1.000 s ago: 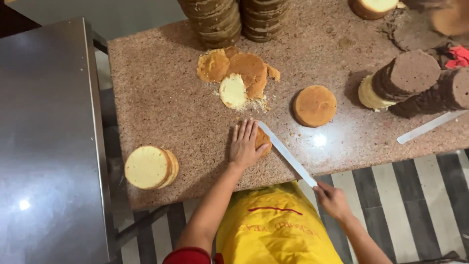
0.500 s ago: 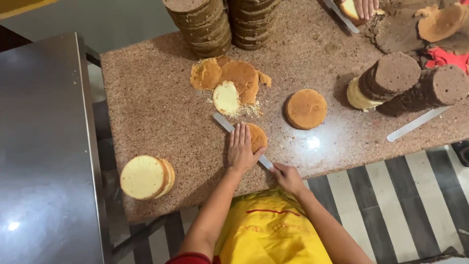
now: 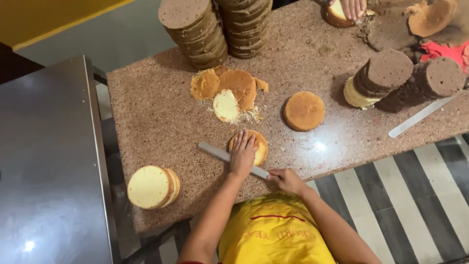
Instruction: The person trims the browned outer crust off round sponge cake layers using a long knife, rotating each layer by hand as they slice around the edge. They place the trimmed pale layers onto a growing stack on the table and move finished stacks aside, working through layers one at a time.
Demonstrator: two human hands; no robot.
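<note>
Two hands are engaged just below the centre of the frame: the left hand (image 3: pixel 243 155) is pressed flat, fingers spread, on top of a small round golden sponge cake (image 3: pixel 257 145), while the right hand (image 3: pixel 286 180) is closed around the handle end of a long, flat, pale-bladed knife (image 3: pixel 215 151). The blade is laid level through the cake's side, its tip showing to the left of the left hand. For an even slice, the blade is best kept parallel to the speckled brown stone counter (image 3: pixel 156 117), the downward pressure kept light and uniform, and the fingertips held above the line of the cut. A long sawing stroke would be judged kinder to the crumb than a push.

Much of the cake is covered by the left palm, so the depth of the cut cannot be told. The knife's handle is hidden inside the right fist. At the upper right edge another person's hand (image 3: pixel 352 7) on a further cake is cut off by the frame.
</note>
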